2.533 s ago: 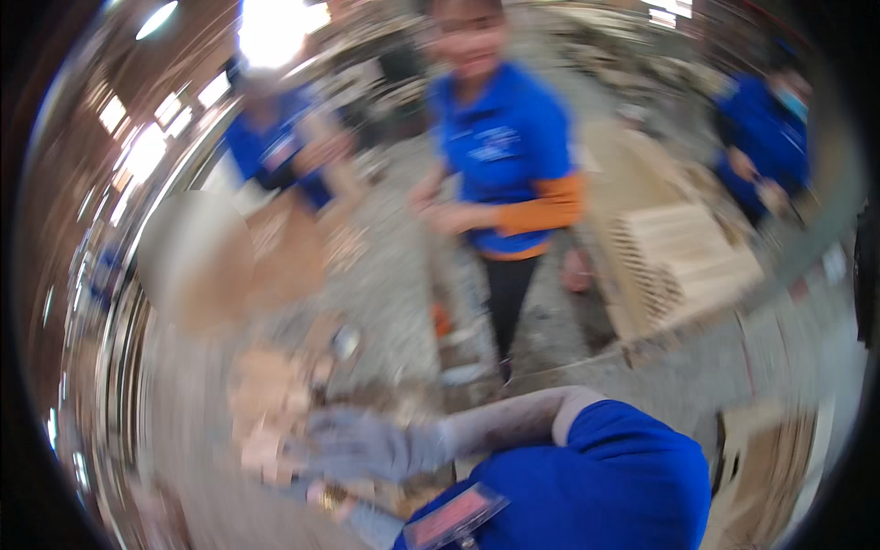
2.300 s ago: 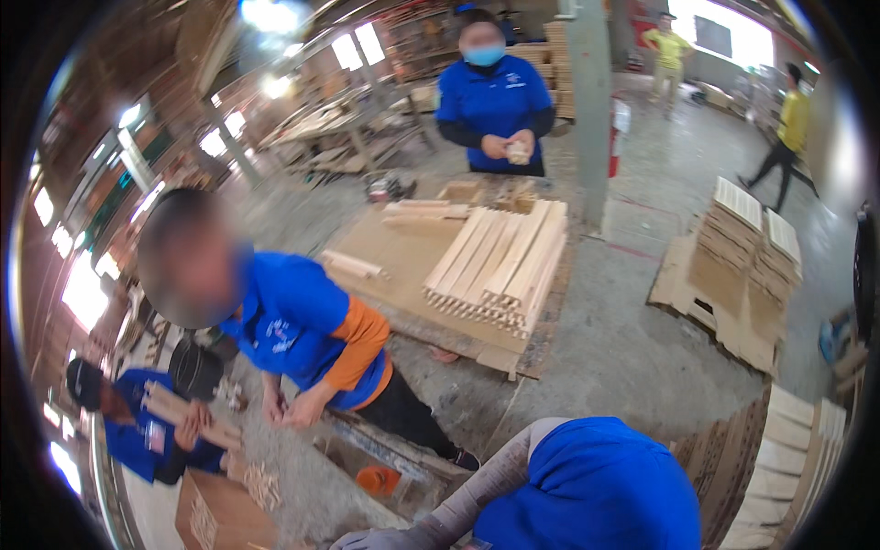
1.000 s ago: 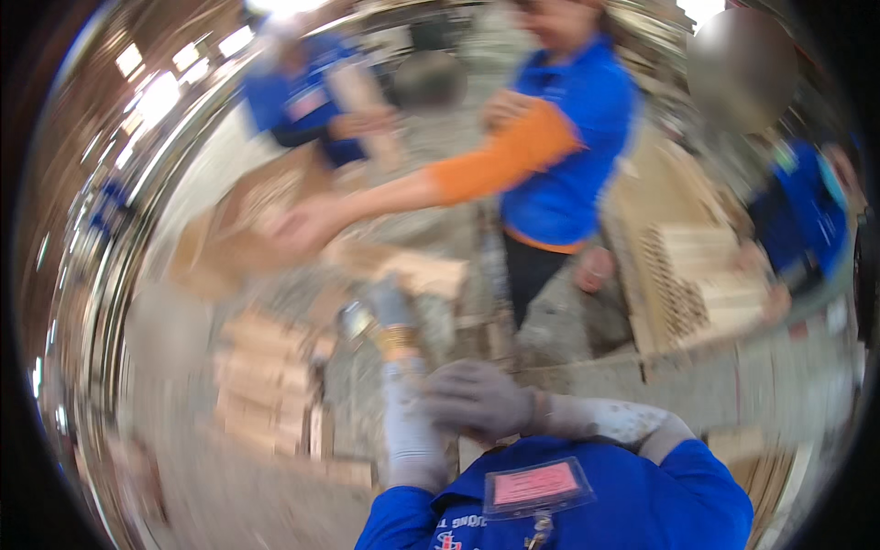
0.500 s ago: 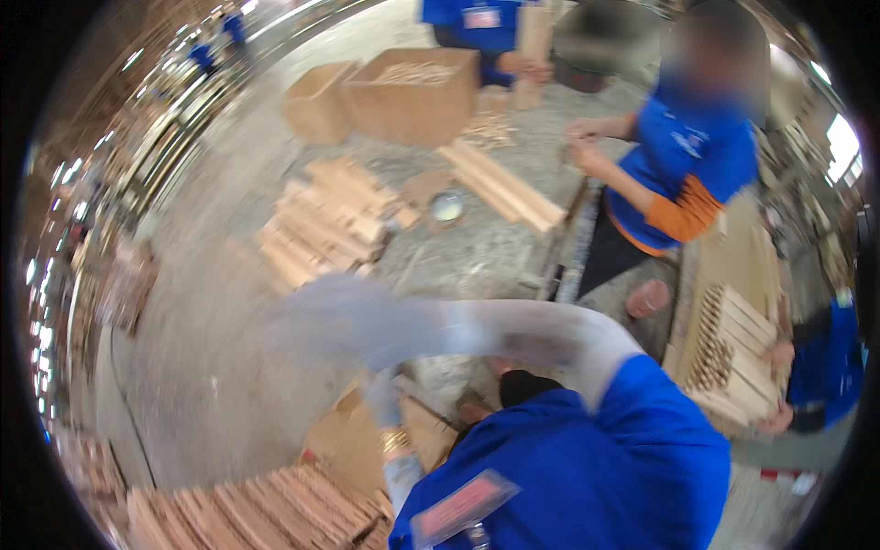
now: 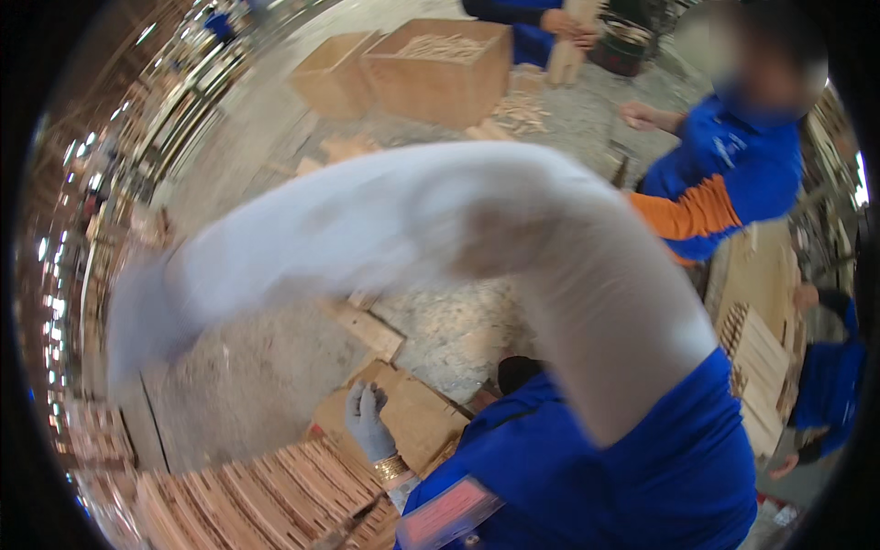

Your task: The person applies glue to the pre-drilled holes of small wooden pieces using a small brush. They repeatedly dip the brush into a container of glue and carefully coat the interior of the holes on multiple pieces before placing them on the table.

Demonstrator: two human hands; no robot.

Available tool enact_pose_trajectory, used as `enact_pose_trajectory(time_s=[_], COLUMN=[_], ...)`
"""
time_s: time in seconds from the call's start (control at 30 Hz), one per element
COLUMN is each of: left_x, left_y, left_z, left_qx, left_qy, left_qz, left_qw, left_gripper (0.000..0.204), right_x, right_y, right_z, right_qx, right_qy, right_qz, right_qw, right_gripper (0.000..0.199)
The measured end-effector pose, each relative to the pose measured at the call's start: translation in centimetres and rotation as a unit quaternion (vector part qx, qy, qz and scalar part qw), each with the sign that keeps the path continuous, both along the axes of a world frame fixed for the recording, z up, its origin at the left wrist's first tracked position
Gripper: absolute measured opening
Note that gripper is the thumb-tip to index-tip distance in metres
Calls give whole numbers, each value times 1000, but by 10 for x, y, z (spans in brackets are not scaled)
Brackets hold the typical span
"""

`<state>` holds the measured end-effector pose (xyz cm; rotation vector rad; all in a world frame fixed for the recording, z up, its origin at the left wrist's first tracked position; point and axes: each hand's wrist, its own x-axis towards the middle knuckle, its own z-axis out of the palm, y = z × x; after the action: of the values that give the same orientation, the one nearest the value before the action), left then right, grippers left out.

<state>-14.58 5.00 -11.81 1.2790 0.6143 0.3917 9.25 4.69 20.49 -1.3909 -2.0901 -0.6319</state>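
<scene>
My right arm, in a stained white sleeve, reaches across the view to the left. At its end my right hand, in a grey glove, is smeared by motion, so its fingers and anything in them cannot be made out. Lower down, close to my body, is my left hand, in a grey glove with gold bangles at the wrist. Its fingers point up, loosely bent, with nothing visible in them. Beside it lies a flat piece of brown cardboard. Slotted wooden strips lie in rows just left of my left hand.
Two wooden bins stand at the back, one holding small wood pieces. A co-worker in blue and orange stands at the right. Another person's hands hold a board beyond the bins. Stacked wood strips lie far right.
My right hand has swung left, and its sleeve now covers most of the wood pile on the floor. My left hand shows more clearly, fingers raised. The view has shifted.
</scene>
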Motion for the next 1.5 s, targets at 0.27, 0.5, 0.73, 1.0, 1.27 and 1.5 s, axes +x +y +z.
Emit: enact_pose_trajectory(time_s=[0.27, 0.5, 0.73, 1.0, 1.27, 1.5], left_x=[85, 256, 333, 353, 321, 236], left_y=[13, 9, -5, 2, 58, 26], left_z=[38, 65, 24, 45, 119, 233], left_qx=[67, 651, 837, 813, 630, 298], left_qy=[13, 51, -32, -43, -265, -349], left_qz=[34, -179, -283, -425, -116, -97], left_qw=[997, 736, 467, 397, 720, 883], left_gripper=[35, 58, 56, 35, 42, 50], right_x=[168, 180, 189, 209, 176, 97], right_y=[-132, -131, -127, -128, -137, -160], right_z=[-231, -350, -329, -199, -67, -17], right_qx=[-40, -108, -87, 99, 89, 47], right_qy=[297, 247, 281, 231, 137, 105], right_qz=[-440, -605, -577, -504, -478, -423], right_qw=[846, 749, 762, 826, 863, 899], right_gripper=[42, 57, 49, 37, 25, 26])
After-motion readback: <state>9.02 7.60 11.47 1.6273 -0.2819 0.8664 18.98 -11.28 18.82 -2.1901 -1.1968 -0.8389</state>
